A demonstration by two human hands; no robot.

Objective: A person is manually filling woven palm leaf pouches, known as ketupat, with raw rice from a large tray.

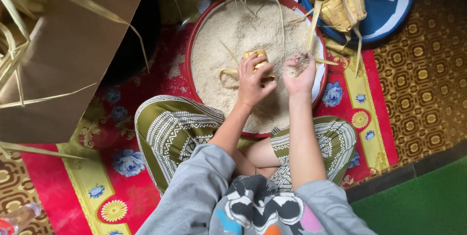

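While the left hand [250, 81] grips a small woven palm-leaf pouch [256, 59] over the red basin [190, 45] of raw rice [228, 35], the right hand [299, 72], just beside, cups a pinch of grains. Risk, judged: grains may miss the pouch's narrow opening, or the pouch may tilt and spill.

Both forearms are extended from grey sleeves at the bottom of the frame up toward its centre. The left hand [251, 82] is seen just left of centre, fingers curled closed in a grip. The right hand [300, 73] is held just beside it, fingers cupped and gathered together, wrist straight.
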